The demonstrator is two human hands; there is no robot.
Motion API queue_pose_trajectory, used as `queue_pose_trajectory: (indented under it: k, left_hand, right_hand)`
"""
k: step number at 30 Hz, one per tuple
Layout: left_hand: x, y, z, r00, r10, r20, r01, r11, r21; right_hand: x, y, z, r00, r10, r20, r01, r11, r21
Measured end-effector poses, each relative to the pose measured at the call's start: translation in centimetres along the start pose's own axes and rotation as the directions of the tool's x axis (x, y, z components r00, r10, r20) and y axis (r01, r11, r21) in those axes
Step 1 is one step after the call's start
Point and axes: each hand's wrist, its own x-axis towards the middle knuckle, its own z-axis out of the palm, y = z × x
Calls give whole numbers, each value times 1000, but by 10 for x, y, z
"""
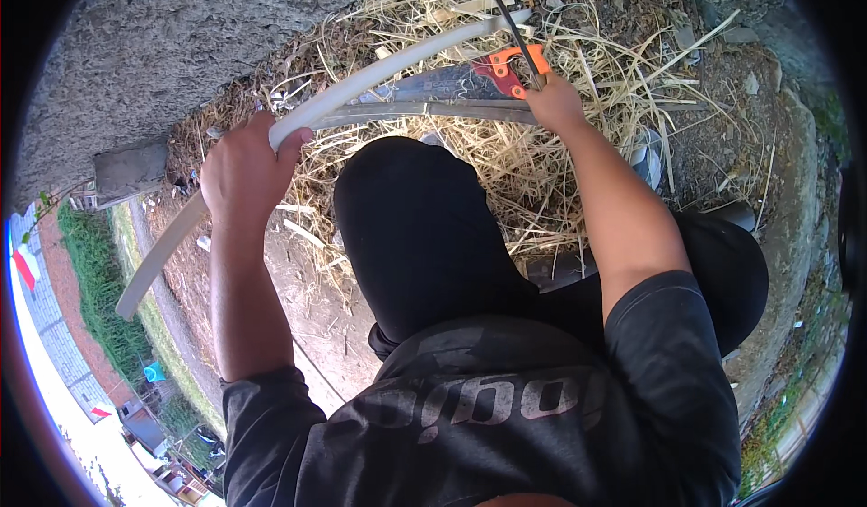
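Note:
My left hand (246,171) is wrapped round a long, pale, bent strip (388,72) that looks like split bamboo. One end of it points down to the left; the other reaches the upper middle. There it meets or passes behind the thin dark blade of a long knife (510,21), whose lower end is in my closed right hand (554,105). Its handle is mostly hidden by my fingers. Right beside those fingers is the orange and red handle of a handsaw (508,66), its wide grey blade (424,84) lying toward the left under the strip.
Straw-like shavings (533,168) cover the ground around my black-clad knee (411,227). A flat brownish strip (433,109) lies across them below the saw. A rough grey wall (181,46) rises at the upper left, with a grey block (131,171) at its foot.

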Motion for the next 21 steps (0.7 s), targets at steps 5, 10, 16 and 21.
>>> queue_pose_trajectory:
  k: [5,10,16,21]
  left_hand:
    - [12,2,-3,990,65,-124,-62,998,27]
    - [21,4,-18,984,61,-167,-48,995,82]
    - [20,0,-4,985,55,-164,-44,997,71]
    - [17,-2,-15,997,-38,-66,41,998,45]
  right_hand:
    - [-41,-82,7,942,-335,0,329,927,182]
    - [-80,-145,-15,860,-465,211,432,883,184]
    - [-20,-21,-4,980,-195,46,200,959,-198]
    - [-19,-17,-14,993,-116,-25,118,992,54]
